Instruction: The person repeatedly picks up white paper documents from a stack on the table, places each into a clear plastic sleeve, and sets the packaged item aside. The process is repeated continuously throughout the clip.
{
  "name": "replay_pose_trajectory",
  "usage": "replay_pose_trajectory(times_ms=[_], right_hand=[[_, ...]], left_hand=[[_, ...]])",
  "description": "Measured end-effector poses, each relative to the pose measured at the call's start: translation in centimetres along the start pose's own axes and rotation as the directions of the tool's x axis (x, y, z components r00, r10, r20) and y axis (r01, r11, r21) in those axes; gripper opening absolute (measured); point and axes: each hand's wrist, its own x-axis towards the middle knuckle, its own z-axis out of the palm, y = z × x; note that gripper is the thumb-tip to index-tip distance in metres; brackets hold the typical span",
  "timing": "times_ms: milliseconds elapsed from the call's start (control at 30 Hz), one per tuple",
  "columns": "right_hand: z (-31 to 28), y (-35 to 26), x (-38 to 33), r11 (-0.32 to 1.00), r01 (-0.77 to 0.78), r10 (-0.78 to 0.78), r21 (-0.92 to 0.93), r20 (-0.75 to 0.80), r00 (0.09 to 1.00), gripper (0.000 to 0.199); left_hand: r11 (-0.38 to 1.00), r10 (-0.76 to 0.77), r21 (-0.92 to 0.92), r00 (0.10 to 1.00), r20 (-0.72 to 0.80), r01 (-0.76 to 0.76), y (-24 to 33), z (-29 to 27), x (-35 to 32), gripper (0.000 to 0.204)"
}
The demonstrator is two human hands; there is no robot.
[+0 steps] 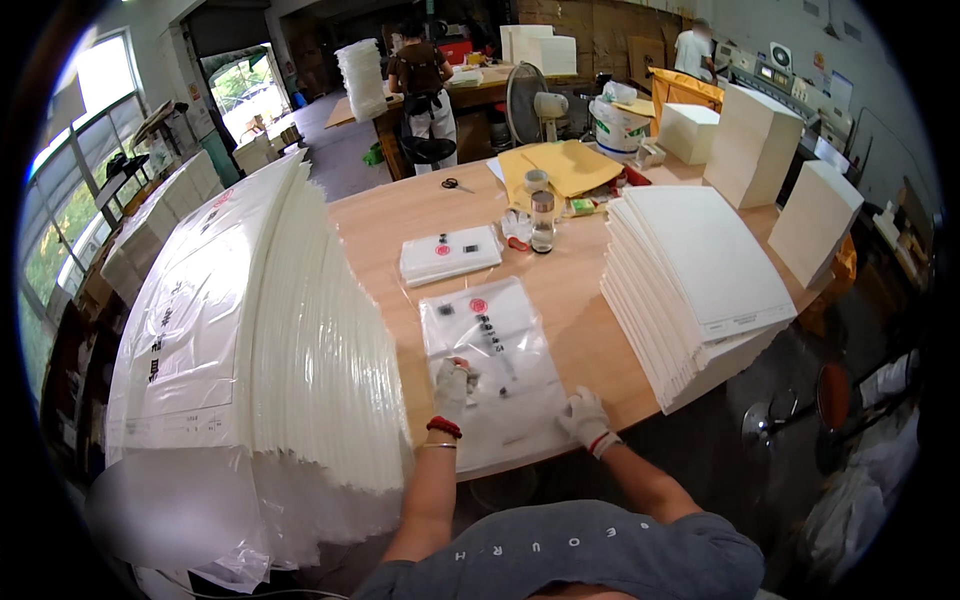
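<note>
Clear printed plastic sleeve [525, 350] lay flat on the counter [378, 232] in front of me, its lower end at the near edge. My gloved left hand [451, 388] was over its left side, fingers curled; couldn't tell if they were clamped on the film or just resting. My gloved right hand [586, 420] was at its lower right edge, fingers bent; no telling whether they pinched it.

Risks, as I judged them: thin slick film could crease or slide off the near edge if pulled unevenly; gloves could slip or catch two layers together. The tall pile of plastic-wrapped packs [325, 340] stood just left of my arm, so an elbow knock could topple it. Glass jar [542, 232] stood beyond the sleeve; a long reach could tip it.
</note>
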Motion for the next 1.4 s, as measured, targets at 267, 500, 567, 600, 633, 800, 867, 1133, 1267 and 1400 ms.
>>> replay_pose_trajectory(times_ms=[267,500,567,600,633,800,867,1133,1267,1400], right_hand=[[5.0,-3.0,4.4,0.963,0.253,-0.264,0.090,0.143,0.954,0.021],[-6.0,-4.4,0.1,0.801,0.007,-0.104,0.598,0.128,0.986,0.018],[-13.3,-3.6,0.5,0.758,0.076,-0.220,0.647,0.145,0.965,0.019],[-16.3,-1.5,0.0,0.742,0.134,-0.282,0.657,0.125,0.951,0.019],[-21.1,-0.7,-0.4,0.760,0.283,-0.292,0.586,-0.081,0.953,0.020],[-32.7,3.8,0.3,0.893,0.156,-0.301,-0.423,-0.302,0.905,0.066],[-31.8,7.1,0.1,0.896,0.119,-0.240,-0.427,-0.240,0.941,0.077],[-32.7,1.1,-1.3,0.781,0.123,-0.363,-0.612,-0.285,0.887,0.010],[-33.3,-7.6,-6.3,0.813,0.543,-0.498,-0.210,0.232,0.836,0.030],[-34.7,-3.9,-8.0,0.909,0.163,-0.195,0.383,0.047,0.980,0.029]], left_hand=[[0.983,0.087,0.109,0.899,0.429,-0.147,10.3,7.0,-3.2,0.024],[0.433,0.290,0.702,0.825,0.485,-0.565,9.3,8.1,-5.5,0.038],[0.283,0.501,0.687,0.714,0.489,-0.669,9.1,7.2,-5.8,0.038],[0.210,0.617,0.683,0.637,0.463,-0.700,10.5,6.7,-7.0,0.039],[0.135,0.720,0.691,0.549,0.424,-0.710,11.3,6.2,-8.2,0.039],[0.434,0.676,0.439,0.607,0.418,-0.786,13.2,6.8,-11.3,0.040],[0.538,0.661,0.277,0.603,0.448,-0.796,13.0,7.4,-12.2,0.038],[0.927,0.128,-0.286,0.511,0.850,0.244,12.4,13.7,-18.2,0.039],[0.520,-0.225,-0.138,0.291,0.930,0.843,12.9,15.1,-17.7,0.045],[0.941,-0.105,-0.098,0.553,0.826,0.325,13.0,9.6,-18.2,0.038]])
